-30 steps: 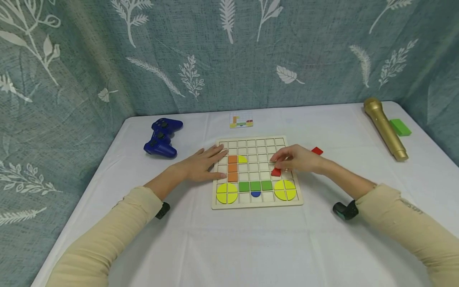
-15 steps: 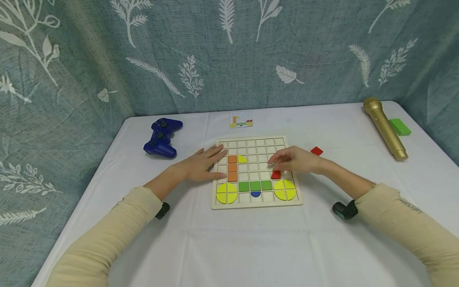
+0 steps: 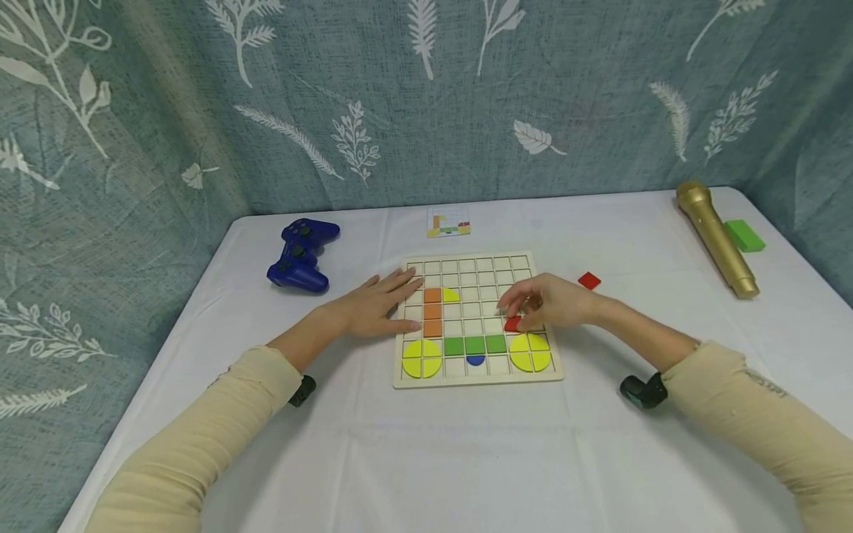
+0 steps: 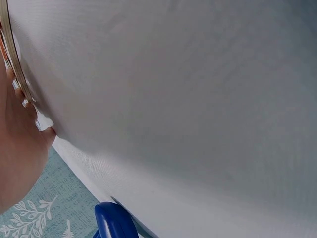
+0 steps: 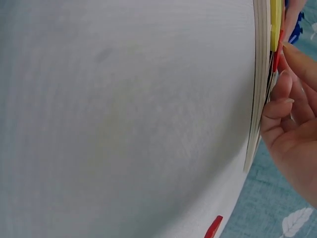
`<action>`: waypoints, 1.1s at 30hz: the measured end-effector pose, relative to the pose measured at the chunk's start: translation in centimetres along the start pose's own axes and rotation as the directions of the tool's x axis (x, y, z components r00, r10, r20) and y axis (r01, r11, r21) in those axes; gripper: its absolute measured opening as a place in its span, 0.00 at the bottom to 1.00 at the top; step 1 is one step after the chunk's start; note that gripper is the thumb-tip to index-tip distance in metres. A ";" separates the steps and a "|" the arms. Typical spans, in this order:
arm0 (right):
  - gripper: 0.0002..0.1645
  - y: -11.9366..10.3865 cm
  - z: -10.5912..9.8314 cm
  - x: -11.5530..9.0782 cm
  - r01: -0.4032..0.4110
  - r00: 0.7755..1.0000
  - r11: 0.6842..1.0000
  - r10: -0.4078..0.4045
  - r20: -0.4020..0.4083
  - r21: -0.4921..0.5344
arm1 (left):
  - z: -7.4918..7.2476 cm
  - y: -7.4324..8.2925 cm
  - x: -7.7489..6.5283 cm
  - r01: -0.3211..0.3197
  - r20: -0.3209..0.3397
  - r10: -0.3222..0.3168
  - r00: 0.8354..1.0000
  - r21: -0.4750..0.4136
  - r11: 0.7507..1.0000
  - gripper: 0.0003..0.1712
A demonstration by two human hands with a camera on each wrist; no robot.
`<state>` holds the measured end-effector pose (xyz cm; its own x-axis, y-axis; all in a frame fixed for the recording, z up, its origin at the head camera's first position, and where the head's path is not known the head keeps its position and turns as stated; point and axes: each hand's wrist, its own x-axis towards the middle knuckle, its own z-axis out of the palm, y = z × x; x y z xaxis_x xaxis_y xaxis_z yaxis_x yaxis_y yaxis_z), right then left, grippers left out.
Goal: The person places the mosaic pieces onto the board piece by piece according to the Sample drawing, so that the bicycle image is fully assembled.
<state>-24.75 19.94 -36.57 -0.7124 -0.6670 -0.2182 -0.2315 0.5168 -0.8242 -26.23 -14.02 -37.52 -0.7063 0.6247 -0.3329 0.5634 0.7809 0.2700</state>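
A pale wooden grid board (image 3: pixel 480 383) lies in the middle of the table, its cells partly filled with coloured tiles. My left hand (image 3: pixel 366 305) rests on the board's left edge, fingers spread and straight. At the right side of the board, my right hand (image 3: pixel 556 300) has its thumb on a small red tile (image 3: pixel 512 324) above the right yellow circle (image 3: pixel 529 353). The index finger stands apart from the thumb, over neighbouring cells. The thumb partly hides this tile, so its full shape cannot be told. A second red tile (image 3: pixel 589 281) lies on the cloth beyond the right wrist.
A small printed card (image 3: pixel 449 222) lies behind the board. To the left is a blue game controller (image 3: pixel 301 255). At the far right lie a gold microphone (image 3: pixel 716 240) and a green block (image 3: pixel 744 236). A patterned curtain (image 3: pixel 400 148) hangs behind the white-covered table.
The right thumb has shifted down onto the red tile, and the index finger has drawn apart from it. The tile lies flatter in its cell. My left hand has stayed still.
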 end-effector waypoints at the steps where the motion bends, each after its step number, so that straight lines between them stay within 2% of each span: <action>1: 0.20 0.0 0.0 0.0 0.004 1.000 1.000 -0.004 0.000 -0.003 | 0.0 0.0 0.0 -0.001 0.000 0.001 1.000 0.001 1.000 0.50; 13: 0.20 0.1 0.1 0.0 0.055 0.998 0.998 -0.055 0.028 -0.014 | 0.0 0.0 -0.1 -0.014 -0.009 0.014 1.000 0.001 1.000 0.51; 15: 0.19 0.1 0.1 -0.1 0.035 0.999 0.999 -0.035 0.009 -0.028 | 0.1 0.1 -0.1 -0.008 -0.007 0.008 1.000 0.002 1.000 0.50; 18: 0.16 0.0 0.0 -0.2 -0.039 0.998 0.998 0.037 -0.048 -0.052 | 0.0 0.1 -0.1 -0.006 -0.007 0.006 1.000 -0.001 1.000 0.50; 22: 0.16 0.0 -0.3 -0.4 -0.152 0.983 0.987 0.146 -0.110 -0.055 | -0.1 0.2 -0.2 -0.015 -0.013 0.014 1.000 -0.007 1.000 0.50; 26: 0.15 0.0 -0.5 -0.4 -0.191 0.977 0.980 0.186 -0.101 -0.051 | -0.1 0.1 -0.1 -0.021 -0.014 0.021 1.000 -0.007 1.000 0.50; 33: 0.12 -0.5 -0.3 -0.2 -0.195 0.980 0.980 0.192 -0.055 -0.040 | 0.0 0.0 -0.1 -0.015 -0.006 0.015 1.000 -0.005 1.000 0.50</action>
<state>-24.69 19.99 -35.92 -0.7792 -0.5243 -0.3435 -0.1147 0.6580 -0.7442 -26.15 -14.10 -37.49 -0.7003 0.6366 -0.3230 0.5721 0.7712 0.2792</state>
